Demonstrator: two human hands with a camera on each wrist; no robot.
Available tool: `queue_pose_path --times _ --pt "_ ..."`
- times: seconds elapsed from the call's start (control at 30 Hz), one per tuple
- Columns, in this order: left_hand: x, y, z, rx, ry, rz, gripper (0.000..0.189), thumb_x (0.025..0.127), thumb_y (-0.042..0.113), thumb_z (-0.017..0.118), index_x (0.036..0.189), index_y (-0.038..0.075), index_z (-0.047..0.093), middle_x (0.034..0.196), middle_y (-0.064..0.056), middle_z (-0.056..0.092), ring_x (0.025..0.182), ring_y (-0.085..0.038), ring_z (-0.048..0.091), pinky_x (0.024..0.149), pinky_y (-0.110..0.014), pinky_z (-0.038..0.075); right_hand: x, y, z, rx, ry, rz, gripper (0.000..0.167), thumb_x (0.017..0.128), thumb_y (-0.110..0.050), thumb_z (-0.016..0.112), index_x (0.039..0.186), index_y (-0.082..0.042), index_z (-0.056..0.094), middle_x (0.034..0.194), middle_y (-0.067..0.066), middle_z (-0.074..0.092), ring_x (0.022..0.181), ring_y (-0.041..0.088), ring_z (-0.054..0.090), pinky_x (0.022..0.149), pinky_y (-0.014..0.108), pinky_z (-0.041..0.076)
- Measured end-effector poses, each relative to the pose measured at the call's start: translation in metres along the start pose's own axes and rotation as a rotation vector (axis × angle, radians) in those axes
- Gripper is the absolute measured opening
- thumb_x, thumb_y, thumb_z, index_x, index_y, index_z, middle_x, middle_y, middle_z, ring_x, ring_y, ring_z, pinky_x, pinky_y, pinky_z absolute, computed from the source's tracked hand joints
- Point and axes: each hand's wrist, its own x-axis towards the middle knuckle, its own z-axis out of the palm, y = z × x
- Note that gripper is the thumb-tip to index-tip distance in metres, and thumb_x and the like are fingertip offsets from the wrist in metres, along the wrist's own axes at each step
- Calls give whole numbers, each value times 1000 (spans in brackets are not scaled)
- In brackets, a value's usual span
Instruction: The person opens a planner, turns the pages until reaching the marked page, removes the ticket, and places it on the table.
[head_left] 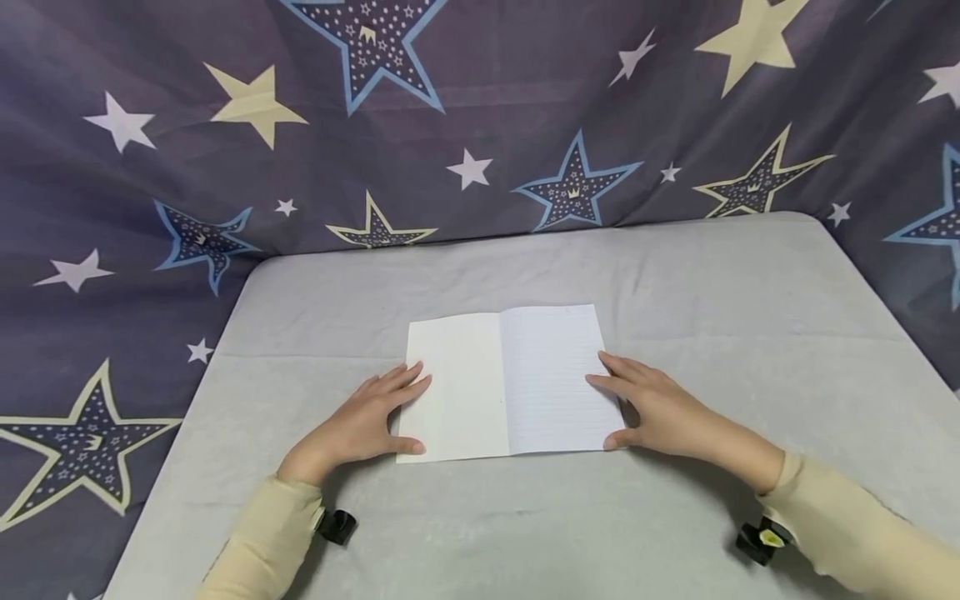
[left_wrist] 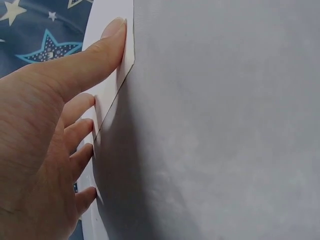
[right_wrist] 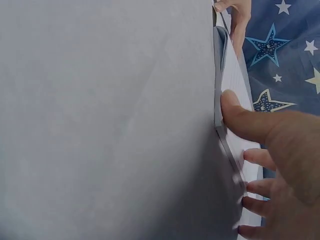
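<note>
An exercise book (head_left: pixel 457 392) lies spread flat on the grey cloth, its left page blank and cream, its right page (head_left: pixel 551 375) white with ruled lines. At the left edge my left hand (head_left: pixel 365 421) rests with fingers spread, the thumb on the lower left corner. My right hand (head_left: pixel 660 412) touches the right edge, its thumb at the lower corner and fingertips on the page's side. In the right wrist view the thumb lies on the stack of pages (right_wrist: pixel 232 75), whose thickness shows from the side. Neither hand curls round the book.
A grey cloth-covered surface (head_left: pixel 480 533) spreads around the book, slightly creased. Dark fabric with printed stars (head_left: pixel 480 117) rises behind it and at both sides. Small black devices sit at the left wrist (head_left: pixel 339 527) and the right wrist (head_left: pixel 753 543).
</note>
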Motion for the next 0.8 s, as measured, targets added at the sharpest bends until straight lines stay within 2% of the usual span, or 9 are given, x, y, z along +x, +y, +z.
queue_pose_path --times 0.13,0.23,0.4,0.47,0.53,0.63,0.8 --pt "0 0 1 -14 0 -6 98 75 47 84 154 13 37 163 -8 23 149 -34 18 116 -61 14 2 -2 1 -40 45 -3 76 72 -39 87 137 -7 60 153 20 38 137 43 38 105 63 34" --pt "-1 -1 1 -18 7 -4 97 75 46 84 154 13 38 163 -8 24 149 -34 18 116 -61 14 5 -3 3 -53 79 17 76 74 -40 85 137 -6 59 152 21 41 135 43 41 105 62 36" --pt "0 0 2 -25 4 2 98 75 47 84 154 13 37 163 -8 23 149 -34 17 116 -61 14 10 -6 4 26 143 124 102 75 -43 84 150 5 35 153 28 35 136 46 38 109 60 32" --pt "0 1 3 -25 5 3 98 74 47 84 154 13 37 163 -8 23 149 -34 18 116 -61 14 13 -9 3 83 160 140 104 79 -44 82 152 7 28 153 28 33 138 46 35 111 58 30" --pt "0 0 3 -26 11 2 99 74 47 84 154 13 37 163 -8 23 149 -33 18 116 -60 15 16 -15 2 134 155 117 97 84 -44 77 152 5 29 154 26 34 139 45 34 113 57 28" --pt "-1 -2 3 -25 36 19 100 73 47 85 154 12 38 162 -10 24 148 -35 20 115 -60 18 21 -28 2 191 114 40 84 91 -45 68 153 -1 33 155 20 36 141 42 33 114 57 26" --pt "-6 -8 1 -39 52 8 101 72 46 86 154 12 38 162 -12 23 148 -39 19 113 -63 20 37 -56 9 191 46 -111 72 95 -50 61 150 -6 43 153 12 42 142 33 35 115 51 28"
